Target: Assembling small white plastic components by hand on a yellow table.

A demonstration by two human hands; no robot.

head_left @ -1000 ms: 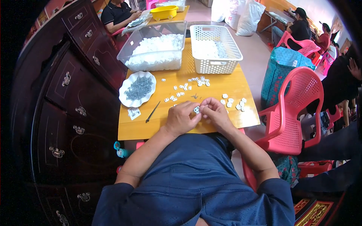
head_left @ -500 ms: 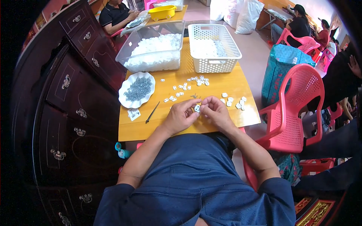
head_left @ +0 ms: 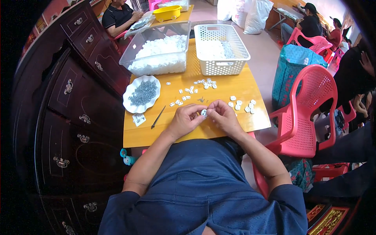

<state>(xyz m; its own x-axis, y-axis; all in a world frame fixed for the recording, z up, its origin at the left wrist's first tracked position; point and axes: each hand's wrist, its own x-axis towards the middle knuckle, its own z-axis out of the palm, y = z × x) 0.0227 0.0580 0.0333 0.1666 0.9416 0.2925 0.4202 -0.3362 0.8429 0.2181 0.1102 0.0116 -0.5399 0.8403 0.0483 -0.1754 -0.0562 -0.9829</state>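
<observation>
Close to the table's near edge, my left hand (head_left: 186,120) pinches a small white plastic piece with dark holes (head_left: 203,112) between thumb and fingers. My right hand (head_left: 223,117) meets it from the right, its thumb and forefinger closed together at the piece's side. Whether the right fingertips also hold some tiny part is too small to tell. Just beyond the fingers lie a few small dark metal bits (head_left: 201,100). Similar white pieces (head_left: 189,90) are scattered ahead of my left hand, and another loose group (head_left: 250,106) sits right of my right hand.
A scalloped white plate (head_left: 127,102) holds many small grey metal parts. Beside it lie a dark pointed tool (head_left: 158,117) and a small printed packet (head_left: 139,119). A clear bin (head_left: 156,69) and a white perforated basket (head_left: 223,68) stand behind. A pink chair (head_left: 313,94) is at right.
Both hands stay at nearly the same place, with only slight finger movement around the white piece. The whole view has shifted a little.
</observation>
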